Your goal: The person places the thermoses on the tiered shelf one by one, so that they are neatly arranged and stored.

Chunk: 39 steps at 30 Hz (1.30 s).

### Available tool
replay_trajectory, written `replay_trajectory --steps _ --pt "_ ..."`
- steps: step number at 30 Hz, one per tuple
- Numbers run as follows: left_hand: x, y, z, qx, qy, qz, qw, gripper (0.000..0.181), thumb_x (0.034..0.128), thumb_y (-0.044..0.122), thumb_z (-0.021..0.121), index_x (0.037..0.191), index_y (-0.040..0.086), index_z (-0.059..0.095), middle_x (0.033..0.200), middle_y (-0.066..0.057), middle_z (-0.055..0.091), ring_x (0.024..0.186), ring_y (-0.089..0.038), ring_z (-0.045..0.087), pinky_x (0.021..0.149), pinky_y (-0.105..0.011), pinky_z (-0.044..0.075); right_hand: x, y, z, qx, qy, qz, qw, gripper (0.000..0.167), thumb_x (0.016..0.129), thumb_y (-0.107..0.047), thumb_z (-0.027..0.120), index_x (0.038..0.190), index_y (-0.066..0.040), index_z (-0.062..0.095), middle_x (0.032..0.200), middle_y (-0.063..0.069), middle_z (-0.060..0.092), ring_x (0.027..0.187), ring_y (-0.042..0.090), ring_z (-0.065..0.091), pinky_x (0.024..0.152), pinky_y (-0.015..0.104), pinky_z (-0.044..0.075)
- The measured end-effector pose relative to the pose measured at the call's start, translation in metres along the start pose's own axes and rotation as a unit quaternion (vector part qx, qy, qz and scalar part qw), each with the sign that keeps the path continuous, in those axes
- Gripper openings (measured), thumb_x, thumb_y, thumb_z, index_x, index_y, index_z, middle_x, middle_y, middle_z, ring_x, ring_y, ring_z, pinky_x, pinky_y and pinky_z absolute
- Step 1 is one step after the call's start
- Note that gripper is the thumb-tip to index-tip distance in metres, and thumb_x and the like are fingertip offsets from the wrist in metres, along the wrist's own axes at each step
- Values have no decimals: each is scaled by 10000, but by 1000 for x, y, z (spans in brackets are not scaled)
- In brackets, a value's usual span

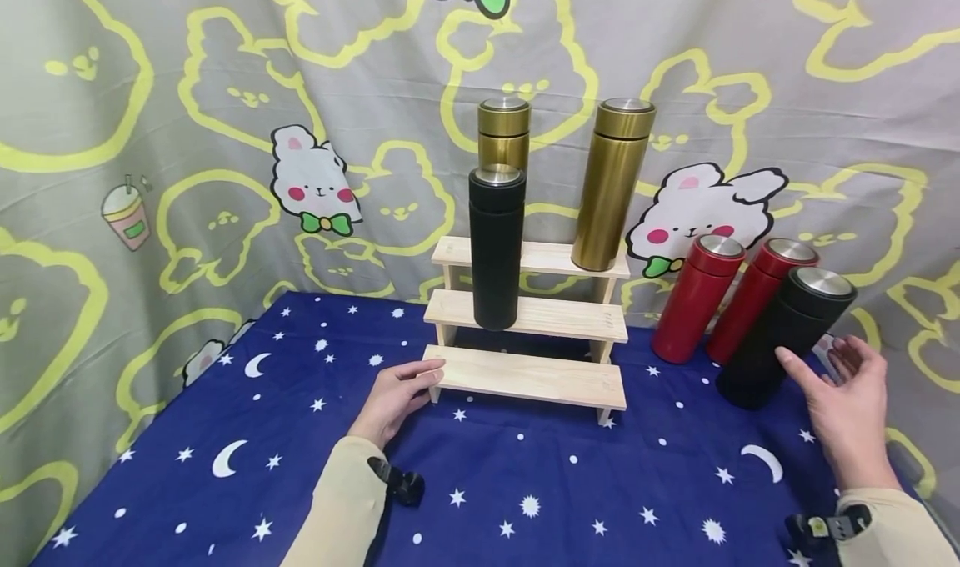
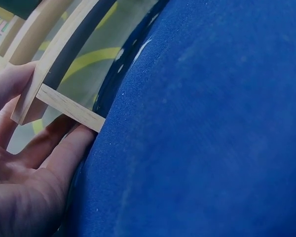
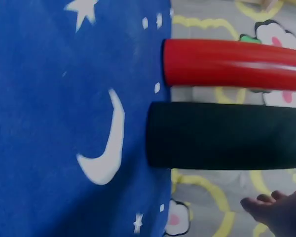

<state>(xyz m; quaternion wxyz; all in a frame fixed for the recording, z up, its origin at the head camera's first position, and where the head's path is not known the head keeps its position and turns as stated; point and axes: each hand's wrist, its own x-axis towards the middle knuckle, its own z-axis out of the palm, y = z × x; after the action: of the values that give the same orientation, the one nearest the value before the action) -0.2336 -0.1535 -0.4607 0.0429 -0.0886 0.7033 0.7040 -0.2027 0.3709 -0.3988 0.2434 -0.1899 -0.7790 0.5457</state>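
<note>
My left hand (image 1: 393,396) grips the left end of the lowest step of a three-step wooden stand (image 1: 532,375). In the left wrist view, the thumb of that hand (image 2: 34,173) lies against the board (image 2: 34,94) and its fingers reach beside the leg. My right hand (image 1: 851,404) is held with fingers spread beside a standing black bottle (image 1: 780,342). The right wrist view shows a gap between that hand (image 3: 281,212) and the black bottle (image 3: 227,136). Another black bottle (image 1: 497,250) stands upright on the middle step.
Two gold bottles (image 1: 504,121) (image 1: 611,192) stand on the top step. Right of the stand, two red bottles (image 1: 693,304) (image 1: 757,300) stand beside the black one on a blue cloth (image 1: 525,475) with moons and stars. A patterned curtain (image 1: 405,75) hangs behind.
</note>
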Motion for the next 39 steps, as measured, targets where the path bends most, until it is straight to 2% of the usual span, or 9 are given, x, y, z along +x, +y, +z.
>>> replay_trajectory --steps 3,9,14,19,21,25,30,34,39 --pt "0 0 -1 -16 25 -44 10000 373 857 202 788 1194 59 717 1334 -159 574 1153 -264 589 979 -460 464 6 6 1 28 -434 -40 9990 876 929 -210 687 1556 -110 84 1558 126 191 1456 180 175 1083 127 211" --pt "0 0 0 -29 -5 -46 10000 376 857 211 789 1193 57 718 1326 -154 582 1149 -259 591 981 -462 465 15 11 4 342 -1120 -197 9929 878 966 -200 643 1575 -129 15 1625 106 75 1465 207 129 1097 146 183" --pt "0 0 0 -46 -24 -48 10000 383 853 218 793 1191 54 718 1328 -160 579 1147 -261 592 978 -464 465 16 12 10 579 -1211 -216 9907 865 938 -180 686 1560 -172 84 1534 78 248 1387 121 284 1033 96 274" --pt "0 -1 0 -57 28 -64 10000 374 854 209 792 1189 58 720 1335 -158 574 1162 -269 583 982 -469 461 17 17 13 1711 -1161 -152 9783 744 899 -57 713 1455 -206 241 1307 -64 437 1216 62 428 945 71 361" --pt "0 -1 0 -47 20 -66 10000 376 853 214 793 1189 61 721 1341 -157 571 1171 -275 578 986 -475 458 17 20 14 1970 -1181 -217 9730 678 887 -16 714 1385 -231 307 1231 -100 475 1134 39 476 884 66 395" --pt "1 1 0 -37 13 -71 10000 376 847 219 799 1183 67 725 1341 -150 573 1180 -280 572 989 -479 456 19 22 16 1926 -1237 -381 9727 630 869 5 729 1311 -260 367 1174 -109 510 1030 -3 518 793 51 415" --pt "3 2 0 -33 -6 -91 10000 382 840 223 805 1181 68 727 1340 -147 574 1178 -279 572 985 -475 460 29 35 18 1832 -1294 -582 9728 632 840 13 759 1305 -228 405 1163 -98 538 1007 -4 546 781 50 433" --pt "1 1 -1 -33 4 -115 9999 379 844 219 801 1183 68 726 1342 -147 574 1181 -277 570 988 -481 458 28 37 18 1501 -1206 -512 9800 603 848 -35 768 1305 -236 428 1137 -118 528 982 -15 535 757 42 427" --pt "1 1 0 -27 15 -103 9999 377 847 222 799 1184 69 725 1342 -149 574 1180 -277 570 989 -490 456 18 25 18 1180 -980 -313 9877 576 858 -56 763 1302 -249 451 1106 -147 518 951 -26 523 735 38 413"
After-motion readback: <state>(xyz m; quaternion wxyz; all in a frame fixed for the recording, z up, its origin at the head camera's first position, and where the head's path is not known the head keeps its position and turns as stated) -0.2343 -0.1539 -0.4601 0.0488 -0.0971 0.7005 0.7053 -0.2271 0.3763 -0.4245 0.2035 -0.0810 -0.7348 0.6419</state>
